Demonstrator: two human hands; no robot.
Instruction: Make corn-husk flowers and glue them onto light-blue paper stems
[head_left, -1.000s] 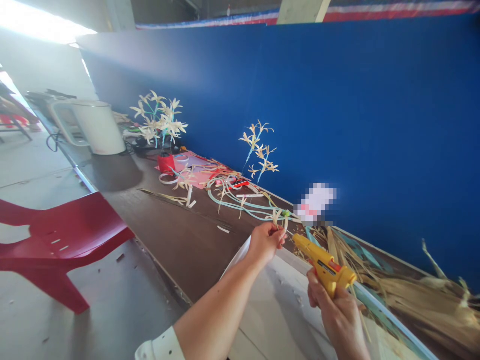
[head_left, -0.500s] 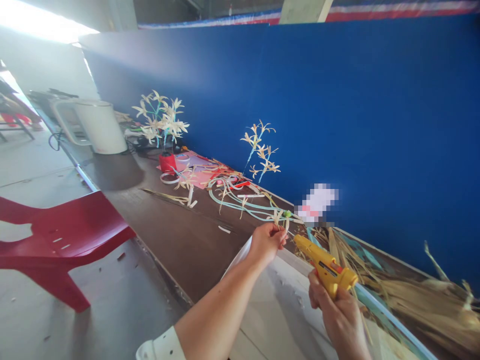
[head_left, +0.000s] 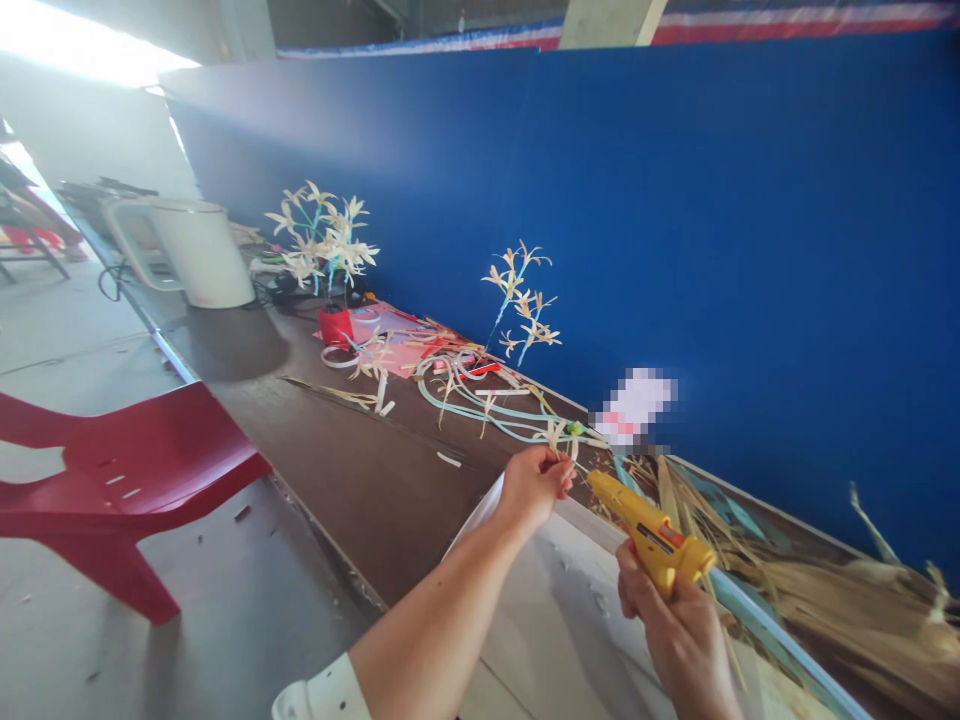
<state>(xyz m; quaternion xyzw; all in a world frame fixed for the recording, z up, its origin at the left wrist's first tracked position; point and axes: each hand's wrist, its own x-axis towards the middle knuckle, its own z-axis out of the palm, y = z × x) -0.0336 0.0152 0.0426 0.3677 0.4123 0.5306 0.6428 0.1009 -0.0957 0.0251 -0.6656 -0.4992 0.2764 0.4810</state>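
Two bare hands work above a long dark tabletop (head_left: 360, 480); take the left hand (head_left: 534, 488) as the centre of the clock. Its thumb and fingers are pinched together on a small pale flower (head_left: 553, 434), whose petals rise just past the fingertips toward twelve. The right hand (head_left: 673, 610), between four and five, has its fingers wrapped round the grip of a yellow glue gun (head_left: 649, 528); the gun slants up and leftward, its nozzle close to the left fingertips, though I cannot tell whether it touches the flower. A small green piece (head_left: 575, 428) sits at one o'clock, just beyond the flower. At eleven, pale blue tubing (head_left: 517, 411) lies in loose loops among loose blossoms and scraps. Straight up at twelve, pale sprigs (head_left: 511, 290) on blue stems stand against a tall blue panel (head_left: 712, 220). Toward ten stands a small red pot (head_left: 335, 327) with a bunch of pale flowers (head_left: 330, 245) upright above it, pink sheets (head_left: 382, 355) beside it, and farther out a white kettle (head_left: 206, 255). Dry brown husks (head_left: 832, 610) spread between three and four; a dark red chair (head_left: 161, 450) stands on the floor at nine.
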